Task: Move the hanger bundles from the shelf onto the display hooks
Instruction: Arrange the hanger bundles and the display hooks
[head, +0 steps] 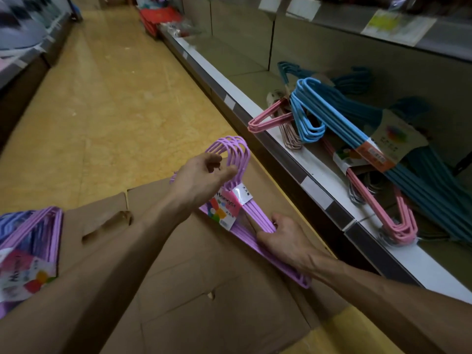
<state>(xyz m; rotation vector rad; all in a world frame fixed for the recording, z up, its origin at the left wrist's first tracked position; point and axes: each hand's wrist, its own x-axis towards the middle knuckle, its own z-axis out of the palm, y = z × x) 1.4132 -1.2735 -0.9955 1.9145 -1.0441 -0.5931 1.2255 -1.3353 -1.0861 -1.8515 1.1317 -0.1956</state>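
Left hand [204,175] grips the hook ends of a purple hanger bundle [242,213], fingers curled round the hooks near frame centre. Right hand [278,236] curls round the bundle's lower shoulder/bar section, just right of centre. Bundle is held in the air between both hands, tilted, hooks pointing up-left, paper label band [227,205] round its neck. It sits above a flattened cardboard box [204,290] filling lower centre. Second purple bundle [33,241] with a colourful label lies at lower left edge, beside the box. Right side of frame: shelf [319,175] with white front rail, holding a light blue bundle [327,111], a pink bundle [378,208] beneath it, teal bundles [434,190] further back. Yellow floor [102,111] runs up the aisle to upper left.
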